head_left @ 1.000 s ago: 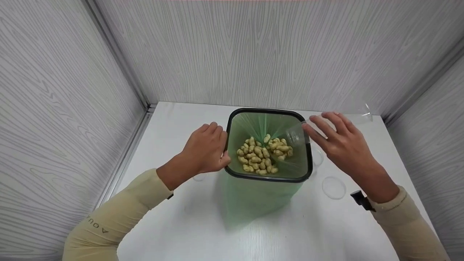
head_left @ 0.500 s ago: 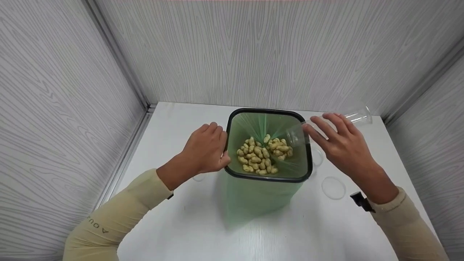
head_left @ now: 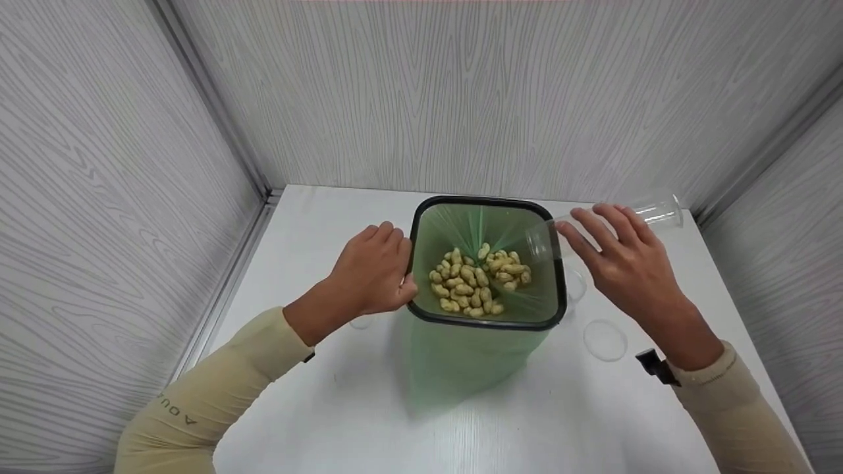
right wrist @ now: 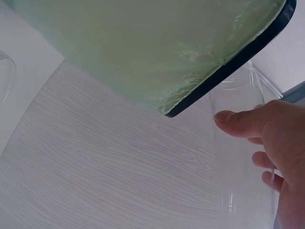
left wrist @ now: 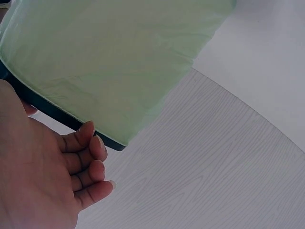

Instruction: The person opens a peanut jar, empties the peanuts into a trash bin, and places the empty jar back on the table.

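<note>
A squarish black rim [head_left: 490, 325] with a translucent green bag [head_left: 471, 362] stands mid-table in the head view. Shelled-whole peanuts [head_left: 464, 283] lie in two heaps at its bottom. My left hand [head_left: 372, 270] grips the rim's left side; the left wrist view shows curled fingers at the dark rim edge [left wrist: 50, 110]. My right hand [head_left: 625, 257] holds a clear cylindrical jar [head_left: 662, 212], tipped on its side, with one end reaching over the rim's right side. No peanuts show inside the jar. Thumb and fingers wrap the jar [right wrist: 238, 157] in the right wrist view.
A clear round lid [head_left: 606, 340] lies on the white table [head_left: 474, 441] right of the bag. Another clear round piece [head_left: 575, 287] sits behind it, partly hidden by the rim. A faint clear ring [head_left: 361, 321] shows near my left wrist. Grey wood-grain panels [head_left: 454, 99] enclose the table.
My right hand and the jar have shifted slightly to the right, drawing the jar's end a little back from over the bag. My left hand keeps its place on the rim.
</note>
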`<state>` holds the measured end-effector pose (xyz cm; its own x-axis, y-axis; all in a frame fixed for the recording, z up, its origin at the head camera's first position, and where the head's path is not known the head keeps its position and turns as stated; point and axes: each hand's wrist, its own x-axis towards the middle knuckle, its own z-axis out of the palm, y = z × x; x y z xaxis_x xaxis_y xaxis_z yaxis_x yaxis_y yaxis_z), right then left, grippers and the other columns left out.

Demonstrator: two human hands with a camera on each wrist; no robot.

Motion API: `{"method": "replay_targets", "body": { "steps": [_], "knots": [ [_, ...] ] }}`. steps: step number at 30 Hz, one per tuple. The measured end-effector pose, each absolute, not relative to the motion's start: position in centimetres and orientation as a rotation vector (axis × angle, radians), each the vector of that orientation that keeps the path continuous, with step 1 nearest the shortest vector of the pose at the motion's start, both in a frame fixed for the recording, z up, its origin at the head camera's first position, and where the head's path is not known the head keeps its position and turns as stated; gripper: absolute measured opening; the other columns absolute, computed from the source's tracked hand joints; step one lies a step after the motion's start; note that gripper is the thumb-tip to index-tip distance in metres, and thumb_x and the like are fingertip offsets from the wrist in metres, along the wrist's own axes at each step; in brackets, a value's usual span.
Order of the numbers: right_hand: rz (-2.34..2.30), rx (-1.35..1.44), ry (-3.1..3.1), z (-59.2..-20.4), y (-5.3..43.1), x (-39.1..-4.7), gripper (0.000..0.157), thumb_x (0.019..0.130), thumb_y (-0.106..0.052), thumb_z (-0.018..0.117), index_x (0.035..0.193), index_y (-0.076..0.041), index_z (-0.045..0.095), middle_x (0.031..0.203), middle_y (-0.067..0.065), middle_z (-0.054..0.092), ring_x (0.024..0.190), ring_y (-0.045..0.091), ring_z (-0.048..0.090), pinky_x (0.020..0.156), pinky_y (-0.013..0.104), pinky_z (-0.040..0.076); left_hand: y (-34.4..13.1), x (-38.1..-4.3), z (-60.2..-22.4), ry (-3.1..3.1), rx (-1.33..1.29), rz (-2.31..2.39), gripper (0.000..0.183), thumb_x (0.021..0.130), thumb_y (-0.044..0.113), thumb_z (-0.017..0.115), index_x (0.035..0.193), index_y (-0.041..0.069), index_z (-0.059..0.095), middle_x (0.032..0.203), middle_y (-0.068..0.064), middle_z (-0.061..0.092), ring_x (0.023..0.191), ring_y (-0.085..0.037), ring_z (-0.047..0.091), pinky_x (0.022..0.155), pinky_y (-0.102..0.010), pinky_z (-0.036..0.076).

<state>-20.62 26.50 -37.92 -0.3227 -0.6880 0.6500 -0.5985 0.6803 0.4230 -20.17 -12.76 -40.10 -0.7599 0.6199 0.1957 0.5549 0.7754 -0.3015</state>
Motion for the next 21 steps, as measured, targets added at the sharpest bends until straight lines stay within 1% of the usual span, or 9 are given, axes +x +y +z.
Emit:
{"method": "replay_targets", "body": {
  "steps": [3,6,9,11,13,21],
  "knots": [
    [-0.116,0.977,-2.026,-37.9,26.7,-20.6,0.053,0.087,0.011,0.071,0.135,-0.007,0.067,0.13,0.019,0.069,0.116,0.04,0.063,0.099,0.054,0.053,-12.8,-20.1,-40.1,-2.678,-0.904,0.326,0.039,0.095,0.038,0.042,0.097,0.002,0.058,0.091,-0.012,0.056,0.088,-0.027,0.048,0.08,-0.039,0.044],
    [-0.096,0.964,-2.022,-38.1,26.8,-20.6,0.052,0.085,0.006,0.076,0.135,-0.007,0.067,0.128,0.019,0.069,0.114,0.041,0.064,0.097,0.055,0.053,-12.8,-20.1,-40.1,-2.676,-0.9,0.322,0.038,0.096,0.038,0.043,0.096,0.003,0.058,0.091,-0.012,0.056,0.088,-0.027,0.047,0.081,-0.039,0.044],
    [-0.071,0.946,-2.03,-38.3,27.0,-20.6,0.057,0.08,0.001,0.082,0.134,-0.006,0.067,0.127,0.019,0.07,0.111,0.042,0.065,0.096,0.056,0.054,-12.8,-20.1,-40.2,-2.675,-0.895,0.318,0.037,0.096,0.038,0.044,0.096,0.003,0.058,0.091,-0.012,0.056,0.088,-0.027,0.048,0.082,-0.039,0.044],
    [-0.059,0.931,-2.052,-38.4,27.3,-20.5,0.062,0.075,0.0,0.086,0.134,-0.004,0.066,0.126,0.02,0.07,0.11,0.043,0.065,0.094,0.057,0.054,-12.8,-20.0,-40.2,-2.674,-0.896,0.31,0.038,0.096,0.038,0.044,0.096,0.003,0.059,0.092,-0.012,0.057,0.088,-0.027,0.048,0.082,-0.039,0.045],
    [-0.05,0.915,-2.086,-38.5,27.5,-20.4,0.066,0.072,0.0,0.089,0.133,-0.002,0.065,0.125,0.021,0.07,0.109,0.044,0.065,0.093,0.058,0.054,-12.8,-19.9,-40.2,-2.682,-0.894,0.299,0.039,0.096,0.038,0.044,0.097,0.002,0.059,0.092,-0.012,0.058,0.089,-0.027,0.049,0.082,-0.04,0.045],
    [0.04,0.766,-2.115,-38.8,28.1,-20.1,0.059,0.072,0.0,0.089,0.126,0.007,0.066,0.118,0.025,0.072,0.105,0.047,0.069,0.084,0.059,0.059,-12.8,-20.0,-40.2,-2.667,-0.896,0.288,0.039,0.096,0.038,0.045,0.097,0.001,0.06,0.092,-0.013,0.057,0.088,-0.027,0.048,0.081,-0.04,0.045]
  ]
}}
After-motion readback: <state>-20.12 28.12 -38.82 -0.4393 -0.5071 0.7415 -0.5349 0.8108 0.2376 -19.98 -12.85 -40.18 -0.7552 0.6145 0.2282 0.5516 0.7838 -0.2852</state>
